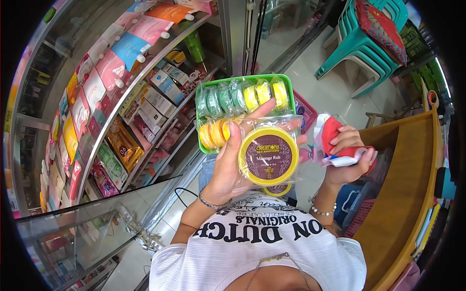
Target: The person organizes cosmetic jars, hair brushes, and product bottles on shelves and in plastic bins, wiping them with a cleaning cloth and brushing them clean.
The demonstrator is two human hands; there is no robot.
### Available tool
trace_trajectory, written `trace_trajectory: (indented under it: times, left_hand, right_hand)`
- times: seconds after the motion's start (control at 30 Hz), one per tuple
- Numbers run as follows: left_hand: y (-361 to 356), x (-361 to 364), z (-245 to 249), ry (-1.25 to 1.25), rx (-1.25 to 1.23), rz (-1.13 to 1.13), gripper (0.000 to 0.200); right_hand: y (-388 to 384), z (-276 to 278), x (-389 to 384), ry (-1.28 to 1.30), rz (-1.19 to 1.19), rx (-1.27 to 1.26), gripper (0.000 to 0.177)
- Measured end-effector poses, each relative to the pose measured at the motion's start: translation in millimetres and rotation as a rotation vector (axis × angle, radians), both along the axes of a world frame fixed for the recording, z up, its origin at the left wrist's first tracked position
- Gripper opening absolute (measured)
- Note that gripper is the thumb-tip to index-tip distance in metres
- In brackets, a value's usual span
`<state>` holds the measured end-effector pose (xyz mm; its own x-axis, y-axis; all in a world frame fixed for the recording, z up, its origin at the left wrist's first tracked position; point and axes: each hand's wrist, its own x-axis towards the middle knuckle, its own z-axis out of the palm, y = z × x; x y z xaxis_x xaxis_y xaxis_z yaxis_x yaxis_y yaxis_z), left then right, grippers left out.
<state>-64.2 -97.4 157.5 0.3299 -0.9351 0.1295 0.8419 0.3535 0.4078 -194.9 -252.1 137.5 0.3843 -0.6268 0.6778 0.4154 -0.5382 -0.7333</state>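
My left hand (224,160) grips a plastic-wrapped massage rub tub (268,156) with a yellow rim and a dark purple label, turned up toward me. Part of a second yellow-rimmed tub (277,189) shows just below it. Behind this hand is a green tray (292,92) holding wrapped round items: green ones (224,97), yellow ones (262,93) and orange ones (213,133), the last partly hidden by my thumb. To the right, my right hand (350,150) is closed around a crumpled red and white cloth-like piece (331,132) with some blue on it.
On the left stands a curved glass display case (145,77) with pouches on top and boxed goods on its shelves. Stacked green and white plastic chairs (359,53) are at the upper right. A wooden desk (403,194) runs along the right, beside a blue container (350,196).
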Motion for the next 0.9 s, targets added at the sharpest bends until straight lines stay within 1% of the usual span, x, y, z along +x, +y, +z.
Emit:
trace_trajectory:
  times: [0.03, 0.07, 0.1, 0.17, 0.2, 0.23, 0.27, 0.3, 0.33, 0.37, 0.4, 0.43, 0.47, 0.5, 0.53, 0.6, 0.63, 0.7, 0.73, 0.77, 0.83, 0.87, 0.9]
  left_hand:
    - [0.9, 0.4, 1.1, -0.012, 0.025, -0.005, 0.071]
    - [1.4, 0.5, 1.5, -0.023, 0.051, -0.013, 0.072]
    - [1.5, 0.2, 1.3, -0.023, 0.052, -0.013, 0.072]
    - [1.2, -0.5, -1.0, -0.056, 0.112, 0.028, 0.067]
    - [1.4, -0.9, -2.5, -0.073, 0.143, 0.048, 0.065]
    - [2.1, -1.1, -4.1, -0.072, 0.146, 0.045, 0.065]
    - [3.2, -1.2, -6.1, -0.196, 0.168, 0.141, 0.06]
    - [4.9, -1.2, -8.7, -0.321, 0.19, 0.236, 0.056]
    - [6.6, -0.5, -11.8, -0.446, 0.21, 0.328, 0.053]
    - [10.5, 2.9, -18.9, -0.446, 0.209, 0.319, 0.053]
    - [15.0, 8.7, -25.8, -0.758, 0.218, 0.539, 0.05]
    - [17.1, 12.0, -28.5, -1.073, 0.218, 0.759, 0.049]
    - [18.7, 11.9, -27.9, -1.07, 0.212, 0.914, 0.048]
    - [19.7, 11.1, -20.8, -1.06, 0.207, 1.069, 0.048]
    - [22.2, 11.2, -15.3, -1.064, 0.206, 1.06, 0.048]
    - [30.8, 15.3, -8.1, -1.042, 0.384, 1.131, 0.047]
    - [38.7, 19.5, -14.0, -1.041, 0.385, 1.131, 0.047]
    - [58.6, 30.9, -30.1, -1.095, 0.073, 0.973, 0.049]
    - [65.7, 34.4, -24.4, -1.098, 0.076, 0.97, 0.049]
    - [72.8, 37.3, -13.5, -1.318, 0.129, 0.847, 0.054]
    - [82.1, 38.4, 2.5, -1.735, 0.232, 0.556, 0.067]
    - [82.3, 35.0, 0.3, -1.736, 0.23, 0.547, 0.067]
    - [79.9, 29.1, -4.4, -1.736, 0.317, 0.532, 0.074]
  right_hand:
    - [-1.3, -1.3, 0.3, -0.098, 0.079, 0.103, 0.047]
    - [-0.2, -3.4, 1.5, -0.099, 0.081, 0.104, 0.047]
    - [2.8, -5.4, 3.6, -0.112, 0.094, 0.18, 0.046]
    - [12.4, -7.7, 9.3, -0.139, 0.117, 0.334, 0.047]
    - [22.0, -4.3, 13.0, -0.139, 0.114, 0.336, 0.047]
    - [35.6, 3.2, 16.7, -0.169, 0.146, 0.599, 0.047]
    - [47.4, 9.7, 17.9, -0.196, 0.176, 0.861, 0.051]
    - [57.4, 12.9, 14.0, -0.191, 0.298, 0.915, 0.047]
    - [65.6, 16.0, 12.2, -0.188, 0.419, 0.966, 0.049]
    - [71.4, 20.5, 18.3, -0.039, 0.501, 0.791, 0.055]
    - [76.7, 25.7, 25.3, 0.107, 0.576, 0.613, 0.066]
    - [82.0, 32.8, 31.1, 0.14, 0.634, 0.659, 0.073]
    - [84.5, 37.1, 34.8, 0.172, 0.694, 0.705, 0.08]
    - [83.4, 34.9, 36.2, 0.164, 0.687, 0.708, 0.08]
    - [81.8, 30.1, 37.8, 0.284, 0.762, 0.671, 0.081]
    - [78.5, 18.3, 40.1, 0.533, 0.915, 0.582, 0.084]
    - [80.7, 11.7, 40.6, 0.534, 0.914, 0.583, 0.084]
    - [93.2, -3.6, 43.1, 0.507, 0.834, 0.591, 0.066]
    - [96.4, -9.2, 44.4, 0.491, 0.794, 0.598, 0.057]
    - [95.8, -13.6, 44.5, 0.488, 0.793, 0.603, 0.057]
    - [90.7, -21.0, 40.9, 0.531, 0.73, 0.465, 0.049]
    - [87.0, -22.7, 38.5, 0.552, 0.695, 0.394, 0.045]
    - [82.0, -19.6, 36.1, 0.548, 0.691, 0.397, 0.045]
